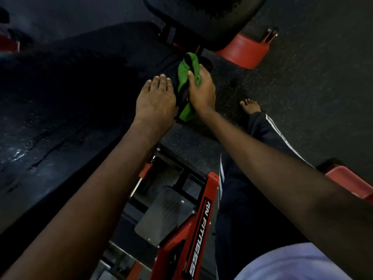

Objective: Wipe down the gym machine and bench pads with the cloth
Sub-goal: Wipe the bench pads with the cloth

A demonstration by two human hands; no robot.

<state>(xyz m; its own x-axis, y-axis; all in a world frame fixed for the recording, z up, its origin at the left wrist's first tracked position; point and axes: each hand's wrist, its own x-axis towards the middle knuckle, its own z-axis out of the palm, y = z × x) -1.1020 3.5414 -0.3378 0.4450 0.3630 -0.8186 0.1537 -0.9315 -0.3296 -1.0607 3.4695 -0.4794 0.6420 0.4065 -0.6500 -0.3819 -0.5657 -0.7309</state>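
A long black bench pad (70, 102) fills the left half of the view, its surface cracked and shiny in places. My left hand (155, 98) lies flat on the pad's right edge, fingers straight. Right beside it, my right hand (201, 89) grips a green cloth (186, 77) and holds it against the pad's side edge, the cloth bunched under the fingers and hanging below the palm. A second black pad (201, 15) sits at the top of the view, above the cloth.
The red machine frame (193, 229) with white lettering and a grey metal plate (165, 215) lies below my arms. Red floor feet (244, 51) stand at top right and right edge (351, 184). My bare foot (250, 106) rests on the dark speckled rubber floor (312, 87).
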